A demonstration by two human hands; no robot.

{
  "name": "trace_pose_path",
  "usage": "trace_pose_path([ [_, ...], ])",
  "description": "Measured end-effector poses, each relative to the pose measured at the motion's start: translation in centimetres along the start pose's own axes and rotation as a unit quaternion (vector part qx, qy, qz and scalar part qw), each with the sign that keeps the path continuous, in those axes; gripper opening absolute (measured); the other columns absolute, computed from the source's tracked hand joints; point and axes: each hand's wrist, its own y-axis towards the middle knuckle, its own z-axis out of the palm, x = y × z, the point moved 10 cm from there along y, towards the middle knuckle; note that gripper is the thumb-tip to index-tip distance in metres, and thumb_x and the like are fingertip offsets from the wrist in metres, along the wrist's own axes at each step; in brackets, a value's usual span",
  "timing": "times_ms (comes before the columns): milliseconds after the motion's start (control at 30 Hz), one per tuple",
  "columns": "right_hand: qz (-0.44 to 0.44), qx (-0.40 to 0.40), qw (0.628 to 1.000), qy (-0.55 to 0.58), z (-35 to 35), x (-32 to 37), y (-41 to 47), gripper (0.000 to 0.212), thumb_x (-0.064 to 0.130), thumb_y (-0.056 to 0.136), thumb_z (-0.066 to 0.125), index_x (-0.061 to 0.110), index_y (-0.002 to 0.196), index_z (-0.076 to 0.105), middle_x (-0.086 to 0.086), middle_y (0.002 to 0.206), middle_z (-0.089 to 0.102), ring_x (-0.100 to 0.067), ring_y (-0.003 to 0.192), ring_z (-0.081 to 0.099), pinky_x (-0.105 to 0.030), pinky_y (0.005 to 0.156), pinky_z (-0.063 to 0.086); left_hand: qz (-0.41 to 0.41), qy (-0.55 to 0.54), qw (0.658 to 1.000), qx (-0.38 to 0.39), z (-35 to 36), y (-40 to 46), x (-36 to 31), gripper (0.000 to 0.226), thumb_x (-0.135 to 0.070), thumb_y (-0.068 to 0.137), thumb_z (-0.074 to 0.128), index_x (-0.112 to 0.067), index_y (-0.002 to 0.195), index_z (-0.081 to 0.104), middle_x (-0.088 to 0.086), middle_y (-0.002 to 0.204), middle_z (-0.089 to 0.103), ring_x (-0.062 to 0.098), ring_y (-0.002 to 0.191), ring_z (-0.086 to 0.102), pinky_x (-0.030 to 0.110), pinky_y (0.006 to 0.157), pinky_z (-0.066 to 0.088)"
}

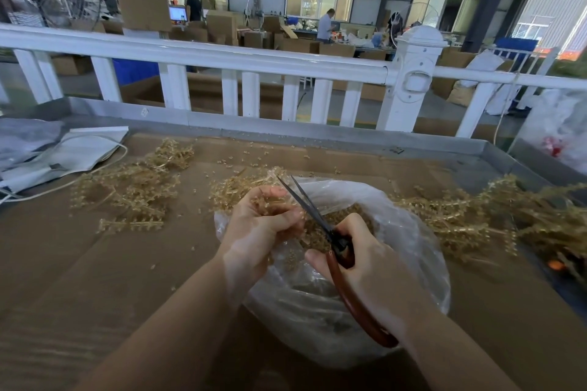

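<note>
I can only half read the grip of my left hand [260,225]. Its fingers are curled in on a gold plastic sprig [270,202], and only a few beaded tips show between the knuckles. The rest of the sprig is buried in the palm.

My right hand [365,267] is clamped on the scissors [340,247]. The thumb lies on the brown handle, but the other fingers are tucked under the hand where I cannot see them. The far handle loop comes out again below the wrist. The blades stand apart in a narrow V, and their tips rise just past the left fingertips. I cannot tell whether the sprig sits between the blades or beside them.

Under both sets of fingers lies the clear bag [409,232], with cut bits [344,220] heaped just beyond the right knuckles. Its near edge is covered by my forearms.

Right of the right fingers, a pile of uncut sprigs [476,216] runs out of frame. Left of the left fingers, a smaller heap [133,187] lies well apart, with bare cardboard [95,279] between. Beyond the fingertips a strip of cardboard, littered with loose bits, ends at the tray's metal rim [317,135], and a white fence [254,60] stands behind that.
</note>
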Motion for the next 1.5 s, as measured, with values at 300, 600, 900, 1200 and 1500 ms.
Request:
trace_pose_path([
  [300,-0.004,0.037,0.999,0.004,0.0,-0.1,0.2,0.035,0.057,0.082,0.061,0.029,0.084,0.039,0.009,0.061,0.048,0.007,0.062,0.051,-0.011,0.06,0.04,-0.012,0.015,0.999,0.045,0.8,-0.4,-0.2,0.029,0.023,0.076,0.056,-0.002,0.092,0.055,0.01,0.064,0.065,0.017,0.053,0.064,0.025,0.052,0.055],
  [600,-0.008,-0.005,1.0,0.013,-0.2,0.1,0.0,0.031,0.051,0.085,0.06,0.03,0.08,0.038,0.025,0.065,0.057,0.014,0.062,0.051,-0.004,0.058,0.037,-0.029,0.031,0.997,0.062,1.5,-0.6,0.0,0.033,0.022,0.075,0.057,-0.005,0.095,0.054,0.008,0.063,0.064,0.017,0.053,0.062,0.025,0.054,0.056],
  [900,-0.02,-0.01,1.0,-0.004,-0.4,0.2,0.1,0.03,0.049,0.086,0.061,0.031,0.079,0.038,0.009,0.062,0.052,0.017,0.066,0.051,-0.005,0.057,0.039,-0.055,0.043,0.996,0.06,1.4,-0.6,0.4,0.031,0.016,0.072,0.063,-0.004,0.095,0.057,0.008,0.064,0.066,0.018,0.055,0.065,0.025,0.05,0.053],
  [1200,-0.03,-0.014,0.999,-0.015,-0.3,0.3,-0.1,0.033,0.05,0.086,0.06,0.033,0.076,0.034,0.013,0.062,0.05,0.018,0.064,0.05,-0.004,0.055,0.038,-0.084,0.008,0.996,-0.023,-0.2,-0.2,1.6,0.009,-0.004,0.077,0.067,-0.009,0.082,0.063,0.003,0.062,0.068,0.01,0.053,0.064,0.019,0.049,0.052],
  [1500,-0.018,-0.006,0.999,-0.026,-0.4,-0.1,-0.2,0.034,0.055,0.084,0.06,0.032,0.078,0.036,0.011,0.062,0.051,0.011,0.061,0.051,-0.007,0.057,0.038,-0.068,0.088,0.994,0.007,0.1,-0.1,1.2,0.006,0.005,0.079,0.066,-0.001,0.078,0.065,0.007,0.059,0.066,0.012,0.051,0.063,0.019,0.048,0.05],
])
